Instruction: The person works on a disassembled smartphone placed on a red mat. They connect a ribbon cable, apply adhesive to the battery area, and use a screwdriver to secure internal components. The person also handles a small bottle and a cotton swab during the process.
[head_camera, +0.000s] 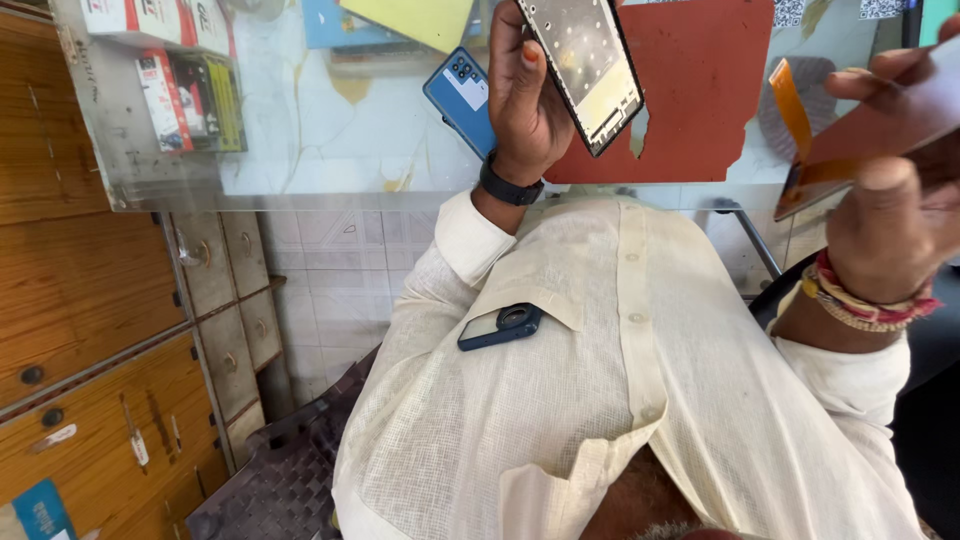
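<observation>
Head view: left hand (525, 100) is raised above the glass counter (330, 150), fingers closed around the lower edge of a phone frame (585, 70). The frame is a dark, rectangular chassis held tilted, inner side toward the camera, with a pale patch near its lower end. A black wristband (510, 190) sits on the left wrist.

Right hand (890, 235) is at the right edge of the view, thumb and fingers clamped on a flat reddish-brown panel (895, 125). An orange flex ribbon (792, 105) rises from the panel's left end. Red and yellow thread bracelets (865, 300) wrap the right wrist.

A red mat (710, 90) with a torn lower edge lies on the counter behind the frame. A blue phone (462, 95) lies on the counter just left of the left hand, camera side up. Small boxed goods (190, 95) show under the glass at the left.

A dark clip-on device (500, 326) with a round lens sits at the pocket of the white shirt (600, 400). Wooden drawers (90, 330) stand at the left, below counter level.
</observation>
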